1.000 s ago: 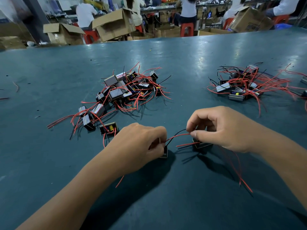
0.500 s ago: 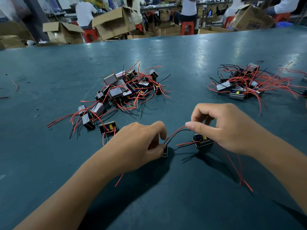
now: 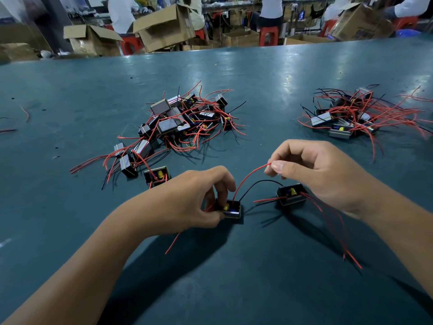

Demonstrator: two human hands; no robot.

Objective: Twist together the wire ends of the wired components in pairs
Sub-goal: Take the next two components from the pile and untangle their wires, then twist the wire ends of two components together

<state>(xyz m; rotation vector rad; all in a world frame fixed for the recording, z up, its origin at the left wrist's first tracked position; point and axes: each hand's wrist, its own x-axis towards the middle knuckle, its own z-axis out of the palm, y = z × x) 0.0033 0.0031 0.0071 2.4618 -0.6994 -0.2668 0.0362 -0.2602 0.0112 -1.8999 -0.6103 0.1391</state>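
Two small black box components lie on the green table in front of me. My left hand (image 3: 199, 198) grips the left component (image 3: 230, 209) between thumb and fingers. A red wire (image 3: 248, 178) rises from it to my right hand (image 3: 311, 170), which pinches its end between thumb and forefinger. A black wire (image 3: 260, 184) arcs between the left box and the right component (image 3: 291, 194), which sits under my right palm. Long red leads trail from the right component toward me.
A heap of wired components (image 3: 178, 120) lies beyond my left hand, one loose box (image 3: 157, 175) near it. A second heap (image 3: 351, 116) sits at the right. Cardboard boxes (image 3: 164, 26) and seated people are past the table's far edge.
My right hand has lifted up and back with the red wire's end, drawing it into a longer arc. The two components now show apart. My left hand has stayed on its box.
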